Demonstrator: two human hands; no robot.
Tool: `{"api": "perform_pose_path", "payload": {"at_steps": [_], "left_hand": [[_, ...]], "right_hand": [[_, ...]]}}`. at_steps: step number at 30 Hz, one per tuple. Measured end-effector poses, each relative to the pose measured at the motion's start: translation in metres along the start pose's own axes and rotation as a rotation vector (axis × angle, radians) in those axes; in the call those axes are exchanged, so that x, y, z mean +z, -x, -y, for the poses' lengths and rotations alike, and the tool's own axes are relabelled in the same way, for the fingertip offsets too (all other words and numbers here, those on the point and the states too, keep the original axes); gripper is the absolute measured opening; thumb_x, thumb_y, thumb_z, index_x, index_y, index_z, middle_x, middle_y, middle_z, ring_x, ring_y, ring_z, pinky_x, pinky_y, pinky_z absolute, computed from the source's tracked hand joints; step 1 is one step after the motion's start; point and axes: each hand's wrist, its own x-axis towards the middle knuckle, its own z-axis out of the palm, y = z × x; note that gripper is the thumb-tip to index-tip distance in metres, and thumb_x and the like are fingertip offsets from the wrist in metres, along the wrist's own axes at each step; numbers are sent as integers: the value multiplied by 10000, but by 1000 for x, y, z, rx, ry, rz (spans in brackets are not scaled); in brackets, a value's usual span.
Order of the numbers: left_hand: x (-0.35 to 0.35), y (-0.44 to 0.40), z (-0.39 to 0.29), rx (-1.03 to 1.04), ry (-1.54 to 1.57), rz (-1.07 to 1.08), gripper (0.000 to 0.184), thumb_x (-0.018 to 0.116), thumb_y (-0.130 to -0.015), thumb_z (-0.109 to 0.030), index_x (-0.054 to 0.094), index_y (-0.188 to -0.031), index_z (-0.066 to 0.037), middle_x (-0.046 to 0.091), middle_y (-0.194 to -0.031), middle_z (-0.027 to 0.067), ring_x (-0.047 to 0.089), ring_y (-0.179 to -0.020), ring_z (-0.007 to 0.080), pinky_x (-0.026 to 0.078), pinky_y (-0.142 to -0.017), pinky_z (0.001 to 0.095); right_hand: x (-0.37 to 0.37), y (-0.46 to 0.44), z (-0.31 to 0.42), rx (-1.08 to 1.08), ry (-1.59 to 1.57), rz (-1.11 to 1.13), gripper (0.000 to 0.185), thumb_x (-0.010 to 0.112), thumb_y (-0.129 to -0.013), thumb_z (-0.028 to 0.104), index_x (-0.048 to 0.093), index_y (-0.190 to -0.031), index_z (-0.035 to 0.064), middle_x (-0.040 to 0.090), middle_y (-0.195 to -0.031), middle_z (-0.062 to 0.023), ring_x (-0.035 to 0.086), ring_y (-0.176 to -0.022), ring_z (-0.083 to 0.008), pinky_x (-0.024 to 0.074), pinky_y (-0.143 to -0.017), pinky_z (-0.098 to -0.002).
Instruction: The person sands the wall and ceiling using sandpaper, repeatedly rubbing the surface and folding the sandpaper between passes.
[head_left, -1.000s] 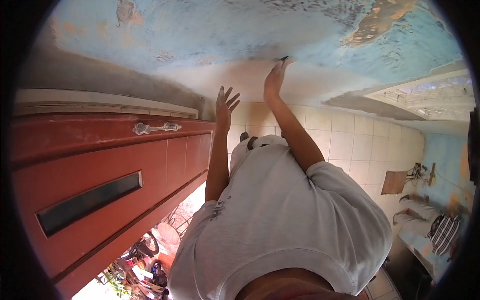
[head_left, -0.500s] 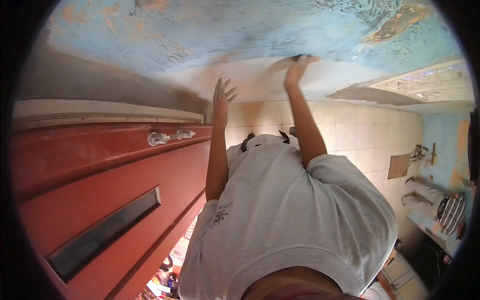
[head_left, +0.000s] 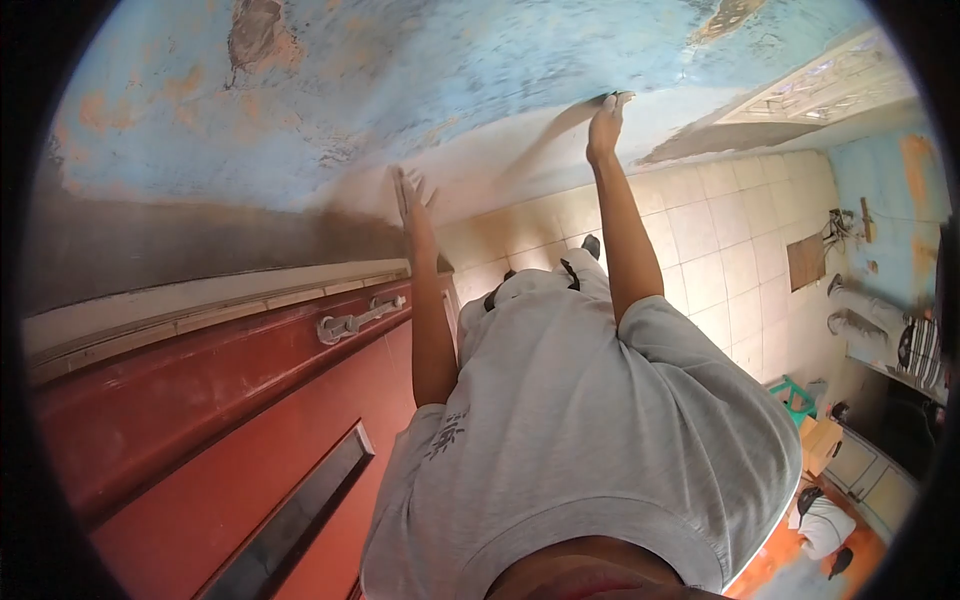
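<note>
My right hand [head_left: 605, 125] is raised against the blue, patchy wall [head_left: 420, 80], its fingers bent over a thin dark piece [head_left: 607, 97] pressed to the surface. Most of that piece is hidden under the hand, so I cannot make out its kind. To the left, my left hand [head_left: 412, 195] is held up with its fingers spread and holds nothing. It is beside the pale lower part of the wall; I cannot tell if it touches. White dust coats the fingers of both hands.
A red door [head_left: 250, 400] with a metal handle [head_left: 350, 322] stands close on my left. Light tiles [head_left: 700, 230] run beyond my legs. At the right are a patterned vent block [head_left: 825, 85], a person in a striped top [head_left: 922, 350], a green stool [head_left: 793, 398] and another person in white [head_left: 825, 525].
My view has turned, showing more of the room on the right. My left hand has shifted left and slightly down in view. My right hand stays at the wall, slightly higher in view.
</note>
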Motion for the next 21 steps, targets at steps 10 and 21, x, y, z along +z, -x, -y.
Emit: {"api": "perform_pose_path", "payload": {"at_steps": [10, 21], "left_hand": [[25, -14, 16, 9, 49, 0, 691, 474, -1124, -395, 158, -1682, -138, 342, -1625, 156, 387, -1493, 337, 475, -1124, 504], [76, -6, 12, 43, 23, -37, 740, 487, -1117, -332, 64, -1689, -132, 244, -1699, 60, 422, -1462, 320, 458, -1143, 502]], "right_hand": [[32, 38, 24, -162, 20, 24, 680, 388, -1130, 196, 20, -1630, -81, 46, -1726, -266, 47, -1616, -341, 75, -1295, -365], [42, 52, -3, -370, 175, 6, 692, 411, -1092, 125, 30, -1615, -120, 33, -1716, -299, 46, -1610, -378, 64, -1300, -418]]}}
